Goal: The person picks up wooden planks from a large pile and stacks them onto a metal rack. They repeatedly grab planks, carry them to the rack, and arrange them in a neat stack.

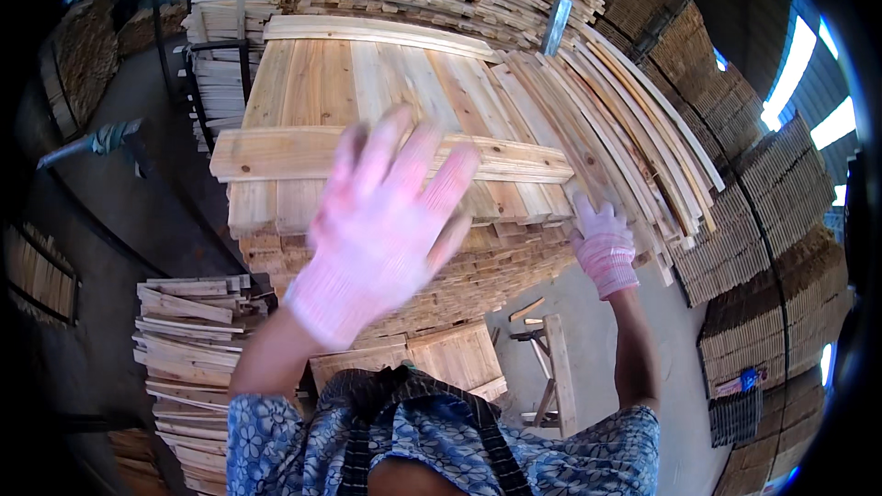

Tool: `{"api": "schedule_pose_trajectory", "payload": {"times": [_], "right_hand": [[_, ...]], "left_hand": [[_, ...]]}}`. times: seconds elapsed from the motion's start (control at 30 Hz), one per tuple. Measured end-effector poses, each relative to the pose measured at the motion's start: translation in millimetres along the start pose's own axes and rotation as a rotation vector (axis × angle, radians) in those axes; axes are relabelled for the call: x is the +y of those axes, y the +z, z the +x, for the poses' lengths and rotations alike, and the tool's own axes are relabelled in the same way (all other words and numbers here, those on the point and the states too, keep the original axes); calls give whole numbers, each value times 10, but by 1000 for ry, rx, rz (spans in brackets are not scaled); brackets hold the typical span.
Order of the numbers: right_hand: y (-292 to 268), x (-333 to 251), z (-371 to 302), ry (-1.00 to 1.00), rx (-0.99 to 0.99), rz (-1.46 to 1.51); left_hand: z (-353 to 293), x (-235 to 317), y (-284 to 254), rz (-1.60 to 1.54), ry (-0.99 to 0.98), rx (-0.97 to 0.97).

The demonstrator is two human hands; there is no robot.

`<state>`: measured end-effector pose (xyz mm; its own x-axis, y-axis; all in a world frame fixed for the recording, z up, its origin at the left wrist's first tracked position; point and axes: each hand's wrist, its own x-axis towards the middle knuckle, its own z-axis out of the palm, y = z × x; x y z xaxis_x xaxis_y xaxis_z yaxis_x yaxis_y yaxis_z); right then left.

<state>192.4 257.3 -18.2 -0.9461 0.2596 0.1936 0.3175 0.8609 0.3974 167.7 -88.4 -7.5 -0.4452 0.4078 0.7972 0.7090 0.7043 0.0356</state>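
Note:
My left hand (377,220), in a pinkish-white knit glove, is raised over the front of a board stack, fingers spread and slightly blurred. Behind it a crosswise wooden slat (276,154) lies over side-by-side boards (322,83); the hand hides part of the slat, and I cannot tell whether they touch. At the stack's right front corner is my right hand (604,243), gloved likewise. Its fingers are apart, with the tips against the board ends near the slat's right end. A second crosswise slat (377,32) lies along the far side of the boards.
Loose long boards (634,147) lie along the right, beside an upright metal post (555,26). Tall strapped timber stacks (744,220) stand farther right. Slat piles (193,340) are at the lower left, with a metal frame (138,142) above them. A wooden trestle (559,377) stands below.

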Motion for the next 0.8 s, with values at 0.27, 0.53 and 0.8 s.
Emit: {"api": "schedule_pose_trajectory", "payload": {"times": [0.27,0.53,0.8], "right_hand": [[-229,301,-125,155,377,-113],[-540,-279,403,-215,85,1079],[-483,-1389,-385,-727,1008,681]], "left_hand": [[245,-204,640,299,-163,-528],[238,-224,739,276,-164,-518],[-654,-300,-426,58,-161,90]]}}
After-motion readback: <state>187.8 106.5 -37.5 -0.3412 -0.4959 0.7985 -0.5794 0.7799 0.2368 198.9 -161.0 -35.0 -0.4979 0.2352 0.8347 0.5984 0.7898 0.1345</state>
